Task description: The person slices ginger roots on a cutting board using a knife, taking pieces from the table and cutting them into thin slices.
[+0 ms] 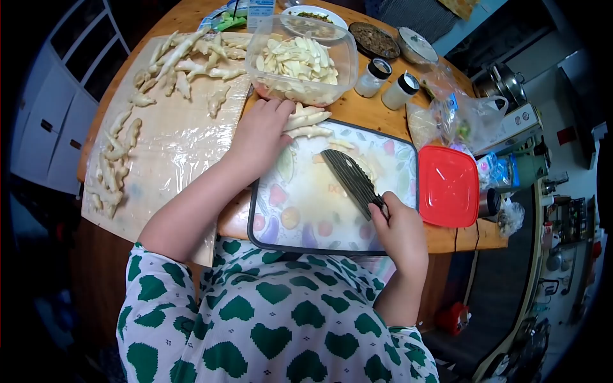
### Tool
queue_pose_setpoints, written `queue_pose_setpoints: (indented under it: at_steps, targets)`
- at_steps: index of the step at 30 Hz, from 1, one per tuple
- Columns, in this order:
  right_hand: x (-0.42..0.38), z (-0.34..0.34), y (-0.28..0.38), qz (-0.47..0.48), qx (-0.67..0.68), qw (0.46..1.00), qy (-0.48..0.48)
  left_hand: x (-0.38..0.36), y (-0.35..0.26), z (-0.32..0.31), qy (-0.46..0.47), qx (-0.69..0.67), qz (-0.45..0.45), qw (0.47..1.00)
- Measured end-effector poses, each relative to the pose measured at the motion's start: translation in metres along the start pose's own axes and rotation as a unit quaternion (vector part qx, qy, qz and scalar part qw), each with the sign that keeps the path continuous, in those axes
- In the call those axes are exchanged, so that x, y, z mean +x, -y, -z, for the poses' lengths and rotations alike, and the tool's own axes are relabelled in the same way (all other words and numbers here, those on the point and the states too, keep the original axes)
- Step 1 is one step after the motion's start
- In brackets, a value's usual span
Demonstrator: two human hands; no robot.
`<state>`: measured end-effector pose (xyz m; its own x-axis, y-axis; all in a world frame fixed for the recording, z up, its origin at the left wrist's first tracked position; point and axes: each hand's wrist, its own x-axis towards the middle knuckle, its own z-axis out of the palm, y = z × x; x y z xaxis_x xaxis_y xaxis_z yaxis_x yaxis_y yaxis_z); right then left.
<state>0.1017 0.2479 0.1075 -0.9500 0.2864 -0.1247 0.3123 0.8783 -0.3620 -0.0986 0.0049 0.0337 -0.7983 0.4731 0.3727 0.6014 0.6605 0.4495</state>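
My right hand (401,231) is closed round the handle of a kitchen knife (350,182). Its dark, ridged blade points up and left, over the middle of a white cutting board (313,220) with a fruit and vegetable print. At the board's upper left corner my left hand (265,131) has its fingers curled over peeled ginger (310,119), whose ends stick out to the right. The fingertips are partly hidden. Just beyond it stands a clear plastic box (348,60) holding pale ginger slices (300,60). A few thin bits of ginger lie near the blade.
On the left, a plastic-covered board (172,140) carries many ginger roots (115,159). A red lid (449,186) lies right of the cutting board. Two jars (373,78), dishes of food (373,39) and plastic bags (469,115) stand toward the back and right.
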Motion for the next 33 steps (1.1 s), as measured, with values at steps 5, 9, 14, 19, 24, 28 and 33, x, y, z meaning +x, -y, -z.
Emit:
queue_pose_setpoints:
  at_steps: [5,9,14,19,24,28,33]
  targets:
    - [-0.001,0.003,-0.015,0.003,0.073,0.997,-0.017,0.001,0.008,0.002,-0.023,-0.105,0.020,0.994]
    - [-0.007,-0.003,-0.034,0.004,0.158,0.987,-0.038,-0.002,-0.003,0.024,-0.036,-0.227,0.066,0.971]
    - [-0.017,0.001,-0.048,-0.009,0.249,0.968,-0.044,-0.032,-0.002,0.051,0.028,-0.444,0.232,0.865]
    - [-0.022,0.008,-0.044,-0.010,0.261,0.964,-0.051,-0.058,0.011,0.054,0.080,-0.570,0.270,0.772]
    - [-0.025,0.011,-0.044,0.011,0.210,0.977,-0.016,-0.075,0.032,0.045,0.197,-0.570,0.287,0.745]
    - [-0.025,0.016,-0.038,0.018,0.181,0.983,0.012,-0.087,0.032,0.043,0.222,-0.454,0.261,0.823]
    - [-0.020,0.017,-0.032,0.019,0.155,0.988,0.001,-0.073,-0.014,0.043,0.030,0.028,-0.061,0.997]
